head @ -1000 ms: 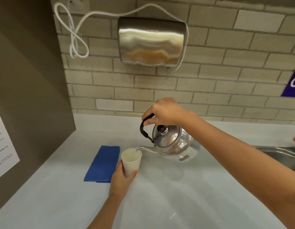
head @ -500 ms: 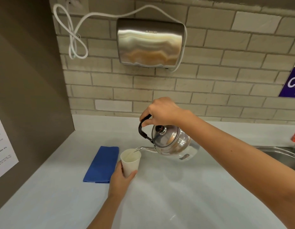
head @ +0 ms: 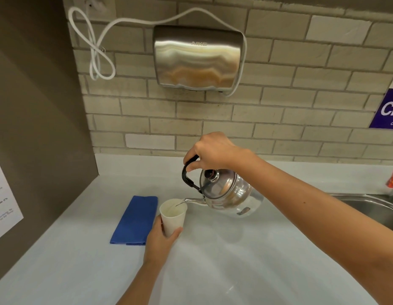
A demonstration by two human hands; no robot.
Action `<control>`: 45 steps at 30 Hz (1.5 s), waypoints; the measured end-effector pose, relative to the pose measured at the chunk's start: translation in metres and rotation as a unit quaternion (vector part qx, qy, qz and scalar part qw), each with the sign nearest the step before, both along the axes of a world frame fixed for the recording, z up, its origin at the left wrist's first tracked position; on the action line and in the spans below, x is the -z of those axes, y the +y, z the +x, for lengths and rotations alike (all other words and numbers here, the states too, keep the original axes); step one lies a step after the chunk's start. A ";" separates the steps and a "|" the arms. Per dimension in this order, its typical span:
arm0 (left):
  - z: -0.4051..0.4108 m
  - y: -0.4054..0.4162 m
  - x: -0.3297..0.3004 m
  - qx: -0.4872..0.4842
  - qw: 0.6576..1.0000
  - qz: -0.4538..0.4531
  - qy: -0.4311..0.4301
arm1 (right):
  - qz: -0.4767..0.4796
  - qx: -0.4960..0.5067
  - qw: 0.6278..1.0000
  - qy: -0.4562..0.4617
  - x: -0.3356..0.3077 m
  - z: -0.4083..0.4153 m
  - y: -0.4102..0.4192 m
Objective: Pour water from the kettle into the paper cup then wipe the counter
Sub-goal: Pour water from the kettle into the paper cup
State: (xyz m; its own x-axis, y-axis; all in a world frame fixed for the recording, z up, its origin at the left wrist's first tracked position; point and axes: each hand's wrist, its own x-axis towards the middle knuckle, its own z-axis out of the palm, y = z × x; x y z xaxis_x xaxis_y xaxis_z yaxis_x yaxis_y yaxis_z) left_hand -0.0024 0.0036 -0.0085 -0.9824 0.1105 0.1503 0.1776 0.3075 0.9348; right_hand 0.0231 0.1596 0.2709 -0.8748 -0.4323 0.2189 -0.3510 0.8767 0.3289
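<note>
Kettle, polished steel, rounded body, black loop handle (head: 224,192): your right hand (head: 215,151) has its fingers curled tight around the top of the handle, carrying it clear of the pale grey counter (head: 235,260). You hold it tipped toward your left so the thin curved spout (head: 192,200) sits just over the rim of the cup; gripping high on the handle likely lets the body swing under your hand and makes the tilt easy to meter. The lid with its dark knob (head: 211,174) is seated despite the tilt.

White paper cup (head: 173,215): your left hand (head: 161,239) wraps its lower half, thumb on the near side, fingers pressed round the wall. It leans slightly toward the spout. Judgement: the hand is there because a light cup would shift or tip under the stream. A fine thread of water appears to run from spout tip into the cup; fill level cannot be read.

Folded blue cloth (head: 135,220) lies flat on the counter just left of the cup, not touching it, within reach for the wipe. Steel sink (head: 371,208) sits at the far right, well apart.

Status: pouring under way; wiping not yet started. No spill is visible on the counter. Risk: squeezing the soft cup too hard.
</note>
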 end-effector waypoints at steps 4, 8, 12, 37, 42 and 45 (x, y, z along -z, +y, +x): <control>0.000 0.000 0.000 0.000 1.000 0.004 -0.002 | 0.001 -0.004 1.000 -0.001 0.001 0.000 -0.001; 0.001 0.000 0.000 0.001 1.000 0.005 0.000 | 0.001 -0.003 1.000 -0.002 0.001 0.000 0.000; 0.001 -0.001 0.000 0.003 1.000 0.005 0.003 | 0.000 -0.005 1.000 0.001 0.002 0.000 -0.001; 0.003 0.000 -0.003 0.005 1.000 0.012 -0.005 | 0.019 -0.004 1.000 0.005 -0.003 0.001 -0.003; 0.003 -0.001 -0.003 0.007 1.000 0.014 0.003 | 0.021 0.006 1.000 -0.002 -0.005 0.001 -0.003; 0.003 -0.001 -0.003 0.007 1.000 0.012 0.002 | 0.024 0.008 1.000 -0.002 -0.005 0.001 -0.003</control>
